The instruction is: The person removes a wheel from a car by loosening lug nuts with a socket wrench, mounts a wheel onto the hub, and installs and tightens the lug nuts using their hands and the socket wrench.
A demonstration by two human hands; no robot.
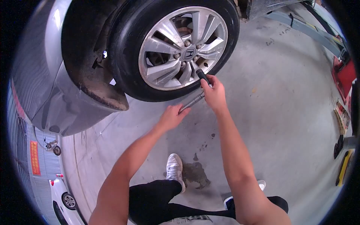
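A long metal socket wrench point(193, 102) is held between both my hands, slanting up to the right in front of the car wheel. My left hand point(173, 117) is closed around the lower end of its handle. At the upper end my right hand point(215, 94) grips the head, where a black socket point(201, 75) sticks out toward the rim. The silver alloy wheel point(166, 45), with a Honda badge at its hub, carries a black tyre point(125, 71). Several lug nuts point(183, 64) show around the hub; the socket is below and right of them, overlapping the rim's lower edge.
The grey car body point(56, 93) and dark wheel arch stand at the left. A grey lift arm point(303, 27) reaches in at the upper right, near a red object point(343, 77). A white car point(62, 198) and a motorcycle point(51, 145) are at the lower left.
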